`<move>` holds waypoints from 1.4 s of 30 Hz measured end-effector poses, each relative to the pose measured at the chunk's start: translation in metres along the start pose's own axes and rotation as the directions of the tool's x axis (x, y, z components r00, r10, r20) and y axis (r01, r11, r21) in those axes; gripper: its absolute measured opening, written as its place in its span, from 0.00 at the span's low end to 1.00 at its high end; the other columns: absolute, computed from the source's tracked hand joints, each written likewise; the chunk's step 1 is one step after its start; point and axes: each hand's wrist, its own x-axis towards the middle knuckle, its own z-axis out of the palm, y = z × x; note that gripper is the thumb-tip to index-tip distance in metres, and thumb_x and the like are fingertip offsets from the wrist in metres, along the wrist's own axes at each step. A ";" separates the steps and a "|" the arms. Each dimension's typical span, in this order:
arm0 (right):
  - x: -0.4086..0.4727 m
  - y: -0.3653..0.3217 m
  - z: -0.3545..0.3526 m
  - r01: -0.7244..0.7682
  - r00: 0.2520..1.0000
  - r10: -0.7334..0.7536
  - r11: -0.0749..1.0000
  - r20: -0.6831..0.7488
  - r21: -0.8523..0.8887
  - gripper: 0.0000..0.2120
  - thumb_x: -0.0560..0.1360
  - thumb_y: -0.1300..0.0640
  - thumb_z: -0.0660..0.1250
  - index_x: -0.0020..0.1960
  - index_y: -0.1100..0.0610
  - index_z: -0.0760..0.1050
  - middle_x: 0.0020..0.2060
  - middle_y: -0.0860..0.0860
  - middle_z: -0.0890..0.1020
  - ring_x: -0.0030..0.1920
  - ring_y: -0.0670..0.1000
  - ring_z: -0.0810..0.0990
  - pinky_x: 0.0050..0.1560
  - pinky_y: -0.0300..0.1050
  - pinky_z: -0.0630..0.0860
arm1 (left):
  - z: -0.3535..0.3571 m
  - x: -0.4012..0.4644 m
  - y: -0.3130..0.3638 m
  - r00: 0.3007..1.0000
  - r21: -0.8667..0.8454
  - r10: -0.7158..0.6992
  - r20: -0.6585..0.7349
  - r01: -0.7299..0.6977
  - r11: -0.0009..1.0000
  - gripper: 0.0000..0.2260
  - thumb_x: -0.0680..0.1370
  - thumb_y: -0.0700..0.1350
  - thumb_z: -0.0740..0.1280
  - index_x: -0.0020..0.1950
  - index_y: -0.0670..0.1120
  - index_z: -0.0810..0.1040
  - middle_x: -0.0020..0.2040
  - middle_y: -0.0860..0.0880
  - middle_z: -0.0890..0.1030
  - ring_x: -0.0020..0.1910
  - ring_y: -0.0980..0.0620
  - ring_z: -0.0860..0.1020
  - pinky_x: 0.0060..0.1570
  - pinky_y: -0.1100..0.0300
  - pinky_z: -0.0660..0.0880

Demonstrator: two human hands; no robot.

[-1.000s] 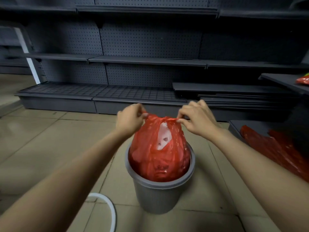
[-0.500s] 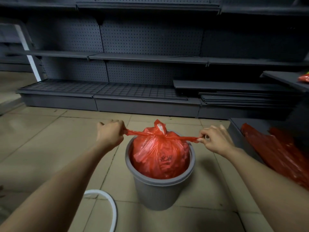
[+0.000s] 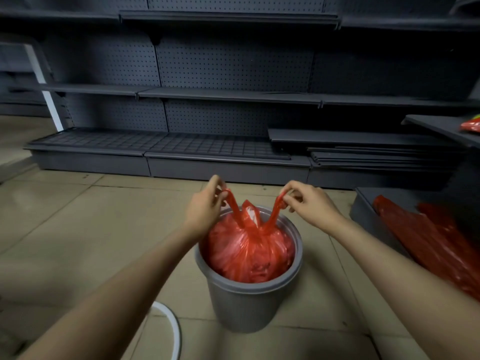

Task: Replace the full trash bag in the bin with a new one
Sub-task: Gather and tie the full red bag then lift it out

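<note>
A full red trash bag (image 3: 249, 253) sits inside a round grey bin (image 3: 241, 305) on the tiled floor. Its top is gathered into a knot, and two handle strips rise from it. My left hand (image 3: 205, 209) pinches the left strip above the bin's rim. My right hand (image 3: 309, 203) pinches the right strip at about the same height. Both strips slope up and outward from the knot. More red plastic bags (image 3: 431, 245) lie on a low dark platform to the right.
Dark grey store shelving (image 3: 228, 94) with pegboard backs runs along the far side. Loose shelf boards (image 3: 368, 152) are stacked at the right. A white curved ring (image 3: 171, 326) lies on the floor near the bin's left. A red item (image 3: 471, 124) rests on a right-hand shelf.
Half a second ago both hands pulled the strips out sideways, tightening the knot. Now they have come back in and up, holding the strips above the bag.
</note>
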 end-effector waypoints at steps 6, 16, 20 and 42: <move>-0.009 -0.007 0.014 -0.132 0.958 0.087 0.980 0.274 0.150 0.24 0.71 0.69 0.65 0.61 0.47 0.71 0.36 0.46 0.79 0.36 0.46 0.78 0.42 0.43 0.77 | 0.024 -0.009 0.002 0.978 -0.041 0.018 0.207 -0.010 0.999 0.12 0.74 0.42 0.69 0.55 0.52 0.73 0.45 0.51 0.82 0.42 0.53 0.80 0.48 0.56 0.77; -0.019 0.006 0.017 -0.096 0.902 0.069 0.994 0.425 0.042 0.16 0.68 0.61 0.74 0.54 0.50 0.80 0.45 0.45 0.82 0.45 0.43 0.80 0.48 0.35 0.77 | 0.033 -0.014 -0.015 0.941 -0.031 -0.122 0.316 0.139 0.990 0.22 0.69 0.43 0.74 0.62 0.52 0.76 0.41 0.55 0.80 0.45 0.52 0.80 0.53 0.49 0.78; -0.018 0.002 0.023 -0.094 0.881 0.045 0.992 0.470 0.081 0.10 0.67 0.55 0.75 0.47 0.48 0.81 0.46 0.46 0.83 0.48 0.47 0.81 0.54 0.45 0.79 | 0.037 -0.018 -0.010 0.912 -0.052 -0.043 0.408 0.071 0.996 0.05 0.72 0.45 0.71 0.48 0.51 0.83 0.44 0.53 0.85 0.44 0.56 0.82 0.52 0.49 0.78; 0.003 -0.062 0.000 0.088 0.988 -0.142 0.845 0.063 0.528 0.09 0.70 0.61 0.73 0.50 0.59 0.81 0.40 0.49 0.83 0.40 0.40 0.80 0.46 0.33 0.75 | 0.015 -0.003 0.044 0.979 -0.269 -0.020 0.203 0.076 0.960 0.10 0.67 0.42 0.76 0.37 0.53 0.77 0.33 0.47 0.79 0.34 0.50 0.78 0.42 0.51 0.77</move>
